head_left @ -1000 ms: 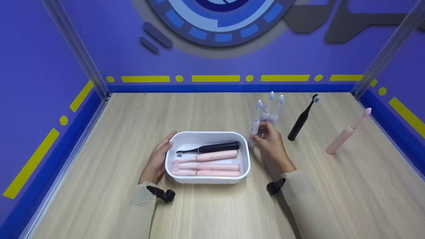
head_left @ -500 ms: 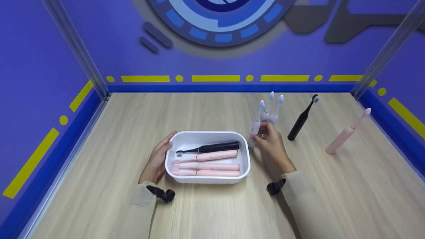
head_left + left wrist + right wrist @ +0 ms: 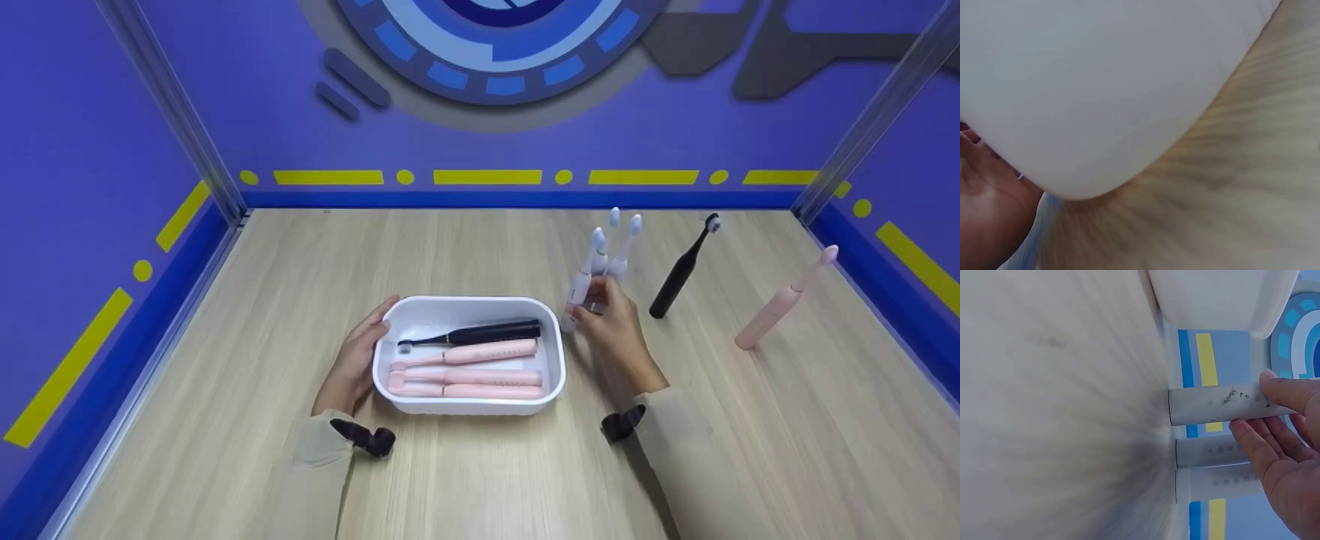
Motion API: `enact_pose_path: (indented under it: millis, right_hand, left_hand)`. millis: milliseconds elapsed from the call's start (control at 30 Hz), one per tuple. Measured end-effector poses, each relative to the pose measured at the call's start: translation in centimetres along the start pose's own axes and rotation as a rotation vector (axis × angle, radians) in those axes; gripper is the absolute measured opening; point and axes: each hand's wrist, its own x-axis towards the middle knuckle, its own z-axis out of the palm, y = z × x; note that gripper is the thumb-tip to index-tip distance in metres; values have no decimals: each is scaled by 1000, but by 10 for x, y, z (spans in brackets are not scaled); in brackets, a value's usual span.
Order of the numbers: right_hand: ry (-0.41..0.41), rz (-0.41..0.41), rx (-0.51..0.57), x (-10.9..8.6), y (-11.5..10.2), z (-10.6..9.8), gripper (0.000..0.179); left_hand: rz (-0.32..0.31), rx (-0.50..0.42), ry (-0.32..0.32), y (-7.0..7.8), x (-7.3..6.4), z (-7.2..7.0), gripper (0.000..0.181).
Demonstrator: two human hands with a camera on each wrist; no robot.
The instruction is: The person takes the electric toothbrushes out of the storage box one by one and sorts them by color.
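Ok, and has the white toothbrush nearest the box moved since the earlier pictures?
Yes, slightly: in the head view the front white toothbrush has tipped right, its brush head now closer to the two white toothbrushes behind it, which stayed put.

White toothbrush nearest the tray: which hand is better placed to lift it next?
Probably right: the right hand pinches the white toothbrush, while the left hand touches the opposite end of the white tray.

- Head view: left hand (image 3: 355, 365) at 8 o'clock, palm inward, fingers extended.
- Left forearm (image 3: 311, 472) points toward 1 o'clock.
- Right hand (image 3: 619, 332) at 4 o'clock, pinching.
- Right forearm (image 3: 697, 457) points toward 11 o'clock.
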Motion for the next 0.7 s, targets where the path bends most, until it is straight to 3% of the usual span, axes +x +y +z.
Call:
enact_pose_path:
  millis: [700]
  right_hand:
    - [56, 19, -3, 1, 1, 3, 36]
  left_hand:
    - [-8, -23, -1, 1, 0, 0, 48]
